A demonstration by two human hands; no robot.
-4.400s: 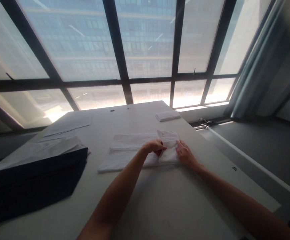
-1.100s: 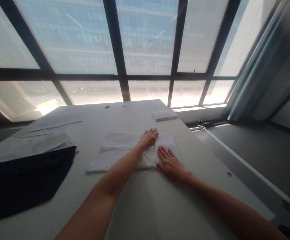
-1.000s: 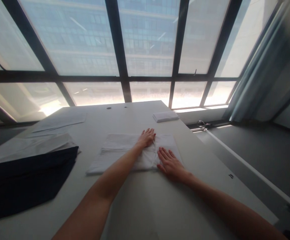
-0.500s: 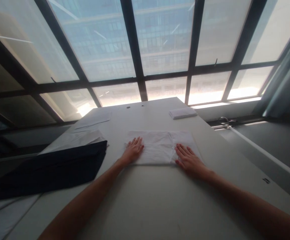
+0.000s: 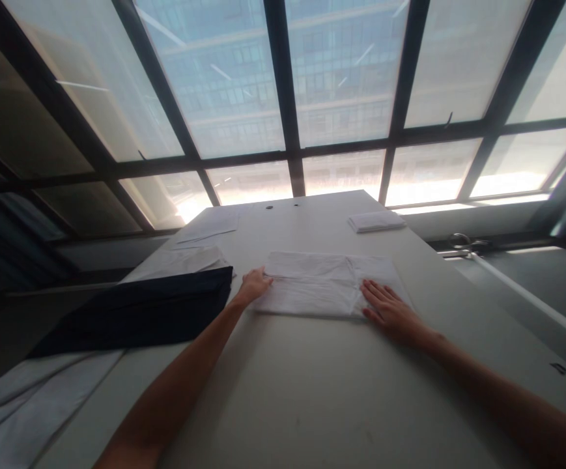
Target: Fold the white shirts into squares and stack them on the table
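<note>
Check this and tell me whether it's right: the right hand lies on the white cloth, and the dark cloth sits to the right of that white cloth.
Not quite: the head view shows the dark cloth to the left of that white cloth, not the right. The rest holds: the right hand lies on the white cloth.

1. A right hand (image 5: 390,314) lies flat on folded white cloth (image 5: 312,283) at center frame; a left hand (image 5: 255,285) touches the cloth's left edge.
2. Dark navy fabric (image 5: 141,316) lies at left.
3. Windows (image 5: 344,78) fill the top.
</note>
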